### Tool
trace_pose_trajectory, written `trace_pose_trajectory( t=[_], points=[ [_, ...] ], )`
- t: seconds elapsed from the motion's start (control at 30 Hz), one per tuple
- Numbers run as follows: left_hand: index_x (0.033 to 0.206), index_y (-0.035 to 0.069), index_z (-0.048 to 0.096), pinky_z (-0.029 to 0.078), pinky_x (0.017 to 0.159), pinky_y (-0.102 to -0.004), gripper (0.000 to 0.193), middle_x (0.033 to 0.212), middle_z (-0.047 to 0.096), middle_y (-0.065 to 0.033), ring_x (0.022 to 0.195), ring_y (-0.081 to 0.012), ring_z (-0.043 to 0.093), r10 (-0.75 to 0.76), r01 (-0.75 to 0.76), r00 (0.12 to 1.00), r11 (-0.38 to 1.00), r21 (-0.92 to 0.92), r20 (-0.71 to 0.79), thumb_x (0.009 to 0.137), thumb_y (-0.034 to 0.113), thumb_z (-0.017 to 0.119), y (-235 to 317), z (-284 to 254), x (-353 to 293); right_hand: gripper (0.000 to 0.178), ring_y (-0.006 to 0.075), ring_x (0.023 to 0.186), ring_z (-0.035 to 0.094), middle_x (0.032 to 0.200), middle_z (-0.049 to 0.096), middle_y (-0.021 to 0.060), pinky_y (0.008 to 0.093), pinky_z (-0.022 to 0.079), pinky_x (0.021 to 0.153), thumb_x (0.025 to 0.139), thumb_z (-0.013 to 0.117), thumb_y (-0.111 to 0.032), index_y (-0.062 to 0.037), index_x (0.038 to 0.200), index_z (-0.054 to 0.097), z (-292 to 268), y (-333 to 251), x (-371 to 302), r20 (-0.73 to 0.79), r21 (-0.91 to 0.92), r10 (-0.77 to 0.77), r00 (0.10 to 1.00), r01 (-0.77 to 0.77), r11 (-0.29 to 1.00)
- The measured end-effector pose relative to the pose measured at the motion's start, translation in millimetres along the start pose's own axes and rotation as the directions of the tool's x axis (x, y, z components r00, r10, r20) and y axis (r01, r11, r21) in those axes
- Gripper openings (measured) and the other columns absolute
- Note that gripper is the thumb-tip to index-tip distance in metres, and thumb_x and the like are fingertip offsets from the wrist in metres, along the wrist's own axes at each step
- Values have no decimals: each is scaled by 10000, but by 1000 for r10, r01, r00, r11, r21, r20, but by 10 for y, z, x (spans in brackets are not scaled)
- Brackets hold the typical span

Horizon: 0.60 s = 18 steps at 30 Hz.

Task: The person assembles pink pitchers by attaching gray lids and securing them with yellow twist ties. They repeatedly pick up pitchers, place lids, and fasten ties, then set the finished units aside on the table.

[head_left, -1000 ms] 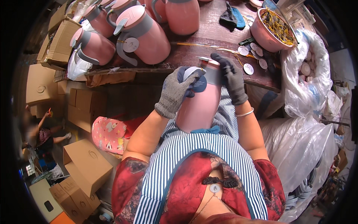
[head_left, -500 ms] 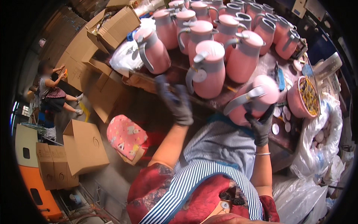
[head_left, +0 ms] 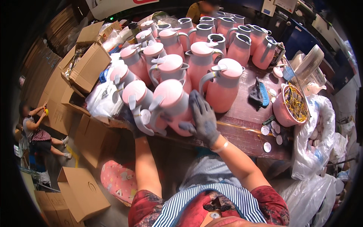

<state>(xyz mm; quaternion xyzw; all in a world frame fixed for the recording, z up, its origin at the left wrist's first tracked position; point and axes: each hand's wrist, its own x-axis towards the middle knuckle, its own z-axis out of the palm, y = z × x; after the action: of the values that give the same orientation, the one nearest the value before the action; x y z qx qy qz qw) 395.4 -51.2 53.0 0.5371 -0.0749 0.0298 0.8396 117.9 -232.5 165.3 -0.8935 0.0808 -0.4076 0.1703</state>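
Note:
Pink vacuum jugs with grey handles crowd the table. At the front edge stands a lidded pink jug (head_left: 177, 111), upright among the others. My right hand (head_left: 205, 120) lies against its right side, fingers stretched and apart. Just left of it is another lidded pink jug (head_left: 137, 92), with a round white tag (head_left: 145, 114) by its handle. My left hand (head_left: 133, 122) is beside that jug's lower part, its fingers mostly hidden behind the jug and handle. A third lidded jug (head_left: 226, 89) stands right of my right hand. Both hands wear dark grey gloves.
On the table's right are a blue-and-black pouch (head_left: 259, 94), loose white discs (head_left: 267, 146) and a pink bucket (head_left: 280, 109) of yellow-and-black ties. A plastic bag (head_left: 308, 159) hangs at the right edge. Cardboard boxes (head_left: 85, 193) and another person (head_left: 36, 128) are at left.
The jug at my right hand has moved left to stand beside the tagged jug. My left hand has come to the tagged jug's side. The view has shifted, too.

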Motion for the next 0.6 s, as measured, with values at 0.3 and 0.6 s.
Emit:
trace_pose_trajectory(
  t=[0.3, 0.6],
  points=[
    [1526, -3, 332, 312, 1190, -412, 665, 1506, 417, -165, 1376, -280, 424, 673, -491, 693, 177, 853, 259, 1075, 483, 385, 529, -103, -1155, 394, 305, 926, 677, 1178, 685, 141, 400, 538, 867, 932, 678, -134, -147, 1325, 663, -1224, 2251, 1865, -2, -238, 175, 985, -170, 956],
    [1444, 73, 408, 373, 1084, -496, 1020, 1331, 511, -177, 1214, -372, 508, 306, -585, 811, 415, 697, 498, 631, 459, 887, 433, 457, -2026, 467, 84, 807, 653, 963, 746, 12, 259, 523, 688, 861, 819, -165, -141, 1299, 661, -952, 2548, 2039, -183, 271, 285, 941, -230, 935]
  ],
)
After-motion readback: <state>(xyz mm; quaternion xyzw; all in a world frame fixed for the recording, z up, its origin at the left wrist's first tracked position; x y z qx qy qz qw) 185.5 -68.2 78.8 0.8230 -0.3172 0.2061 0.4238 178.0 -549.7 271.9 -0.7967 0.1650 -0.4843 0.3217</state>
